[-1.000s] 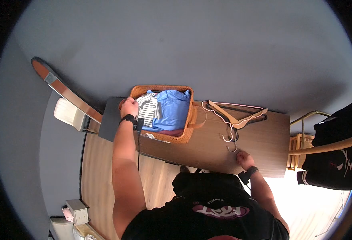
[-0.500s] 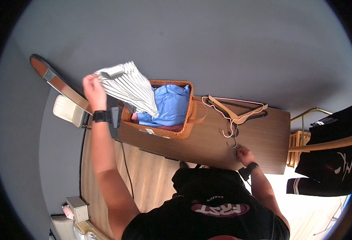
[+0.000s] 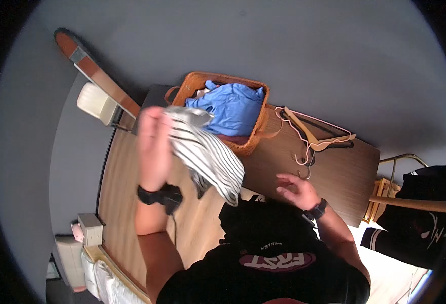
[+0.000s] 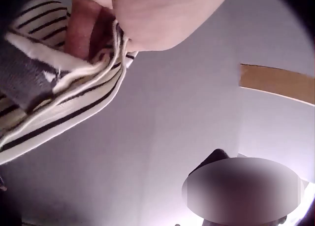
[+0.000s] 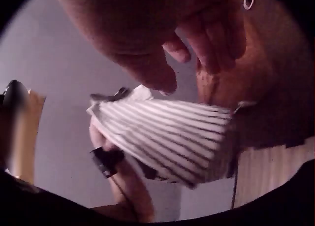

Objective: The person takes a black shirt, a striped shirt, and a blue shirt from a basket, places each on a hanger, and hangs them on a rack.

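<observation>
My left hand (image 3: 156, 147) pinches a white garment with black stripes (image 3: 210, 159) near its edge, and the cloth hangs in front of the basket. Close up in the left wrist view, the striped cloth (image 4: 59, 132) has a grey patch, and the thumb and fingers grip its hem. My right hand (image 3: 299, 191) is raised over the table's front edge with loosely spread fingers and holds nothing. Behind the garment stands a woven basket (image 3: 225, 77) with a blue garment (image 3: 235, 106) in it. In the right wrist view the striped cloth lies beyond my right fingertips.
Right of the basket on the brown table (image 3: 339, 164) lie a wooden hanger (image 3: 304, 129), a pink hanger (image 3: 286, 112) and a black one. Dark clothes (image 3: 405, 238) hang from a rack at the right. A tall mirror (image 3: 103, 76) leans at the left wall.
My left hand has lifted the striped garment out of the basket, up and left, then brought it back toward my body. My right hand has risen off the table, moved left and uncurled. The view has shifted.
</observation>
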A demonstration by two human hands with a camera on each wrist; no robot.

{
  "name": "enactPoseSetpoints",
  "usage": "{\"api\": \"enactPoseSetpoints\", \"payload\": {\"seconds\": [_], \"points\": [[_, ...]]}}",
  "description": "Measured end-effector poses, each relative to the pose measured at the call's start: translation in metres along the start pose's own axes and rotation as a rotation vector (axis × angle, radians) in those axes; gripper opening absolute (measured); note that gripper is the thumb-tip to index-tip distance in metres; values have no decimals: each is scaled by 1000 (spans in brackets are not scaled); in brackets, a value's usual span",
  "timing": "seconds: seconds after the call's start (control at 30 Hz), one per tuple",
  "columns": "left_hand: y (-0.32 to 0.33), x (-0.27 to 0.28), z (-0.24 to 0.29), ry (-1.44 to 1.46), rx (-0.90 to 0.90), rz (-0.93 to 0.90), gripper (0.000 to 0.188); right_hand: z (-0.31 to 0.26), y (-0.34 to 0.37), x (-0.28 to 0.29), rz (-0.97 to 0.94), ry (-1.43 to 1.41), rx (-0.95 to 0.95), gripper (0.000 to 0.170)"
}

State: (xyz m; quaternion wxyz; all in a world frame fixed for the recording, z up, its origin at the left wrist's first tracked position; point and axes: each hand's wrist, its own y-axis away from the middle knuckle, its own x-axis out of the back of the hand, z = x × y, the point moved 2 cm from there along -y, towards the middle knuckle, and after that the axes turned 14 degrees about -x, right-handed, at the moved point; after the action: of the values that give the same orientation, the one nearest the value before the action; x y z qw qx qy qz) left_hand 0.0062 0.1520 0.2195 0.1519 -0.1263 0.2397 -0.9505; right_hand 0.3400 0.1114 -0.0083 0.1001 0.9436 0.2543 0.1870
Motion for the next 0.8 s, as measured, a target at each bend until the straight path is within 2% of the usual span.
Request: {"api": "enactPoseSetpoints", "payload": {"seconds": [0.07,0.13,0.17,0.2,0.23,0.27,0.3,0.37,0.4,0.47,0.5,0.53,0.63,0.67,0.77,0.8], "points": [[38,-13,-22,10,139,-112,13,-50,-7,-13,-54,-41,223,67],[69,-35,-43,69,129,-210,15,-73,-23,-37,-139,-186,306,72],[86,-43,-49,209,339,-241,15,-79,-27,-46,-182,-259,341,75],[97,-50,-60,223,287,-322,15,-77,-30,-51,-215,-197,217,69],[108,-52,-68,324,403,-366,19,-75,-34,-55,-245,-131,97,63],[118,-53,-73,426,446,-339,23,-72,-39,-58,-171,118,100,47],[124,-53,-72,530,490,-312,26,-68,-44,-61,-168,17,137,42],[143,-48,-88,474,364,-187,32,-51,-55,-70,-152,-193,198,33],[156,-41,-96,348,355,-167,37,-37,-59,-73,-183,-347,6,28],[193,-35,-122,225,368,-298,43,-45,-59,-67,-213,-625,-149,23],[202,-35,-127,162,369,-363,46,-48,-61,-65,-224,-763,-224,20],[213,-37,-132,137,462,-442,46,-46,-61,-63,-236,-821,-264,21],[230,-44,-147,-126,457,-622,39,-41,-63,-55,-254,-992,-342,27],[236,-48,-152,-153,425,-552,36,-28,-66,-53,-273,-1023,-349,30],[245,-47,-174,-138,528,-553,36,-22,-65,-49,-245,-1022,-349,29],[243,-43,-178,-140,617,-431,35,-21,-64,-44,-179,-917,-330,30]]}}
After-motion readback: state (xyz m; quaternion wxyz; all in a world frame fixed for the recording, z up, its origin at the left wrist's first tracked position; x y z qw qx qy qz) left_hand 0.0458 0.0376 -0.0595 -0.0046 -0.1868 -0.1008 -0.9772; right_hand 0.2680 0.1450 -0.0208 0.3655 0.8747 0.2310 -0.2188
